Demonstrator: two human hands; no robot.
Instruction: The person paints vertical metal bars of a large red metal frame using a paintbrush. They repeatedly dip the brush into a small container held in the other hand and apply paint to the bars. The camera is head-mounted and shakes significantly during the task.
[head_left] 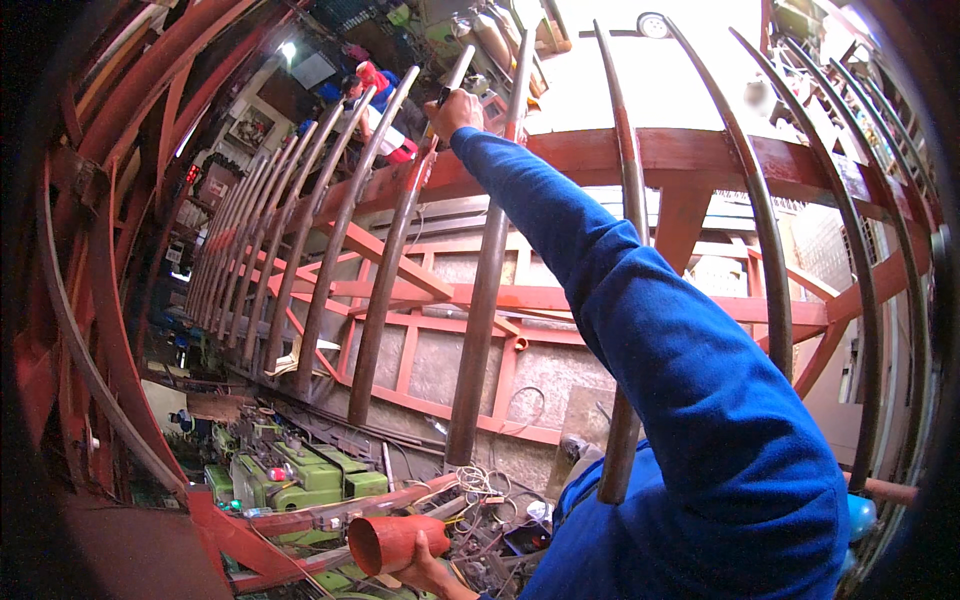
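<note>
My right arm, in a blue sleeve, reaches far up and across the metal bars. At its end my right hand [457, 113] is closed at a brown metal bar [385, 290], near its upper end. A short dark handle [444, 95] shows at the fingers; the rest of that tool is hidden. Red paint covers part of this bar just below the hand. Low in the view, my left hand [428, 571] grips a red, paint-coated cup [385, 545] by its side. The cup is tilted with its mouth toward the left, and its contents cannot be seen.
A long red beam [580, 160] crosses behind the row of bars. Red framework [430, 285] stands below it. Green machinery [300, 480] and tangled cables [485, 485] lie at the lower left. Another person in a red cap [372, 75] is beyond the bars.
</note>
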